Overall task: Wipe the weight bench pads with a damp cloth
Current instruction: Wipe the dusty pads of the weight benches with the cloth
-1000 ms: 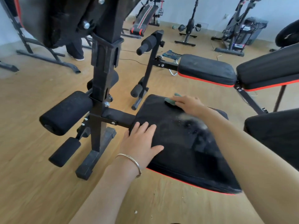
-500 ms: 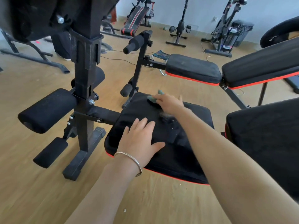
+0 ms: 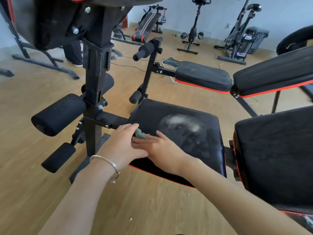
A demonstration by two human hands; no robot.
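Note:
The black seat pad [image 3: 194, 141] with red trim lies in front of me, with a whitish smeared patch [image 3: 183, 123] near its middle. My right hand [image 3: 160, 150] presses a small grey-green cloth [image 3: 139, 134] on the pad's near-left corner; the hand is motion-blurred and covers most of the cloth. My left hand [image 3: 122, 145], a bangle on its wrist, lies flat on the same corner, touching the cloth and the right fingers. The bench's black back pad [image 3: 279, 158] rises at the right.
A black upright post [image 3: 96, 85] with foam rollers [image 3: 59, 114] stands left of the pad. A second bench [image 3: 203, 77] with a raised back pad [image 3: 274, 77] sits behind. Exercise bikes [image 3: 191, 36] line the far wall. A person's legs [image 3: 72, 53] stand at the back left. The floor is wood.
My right hand has swept the cloth from the pad's far edge down to its near-left corner, beside my left hand. The whitish patch now shows uncovered. My view shifted slightly.

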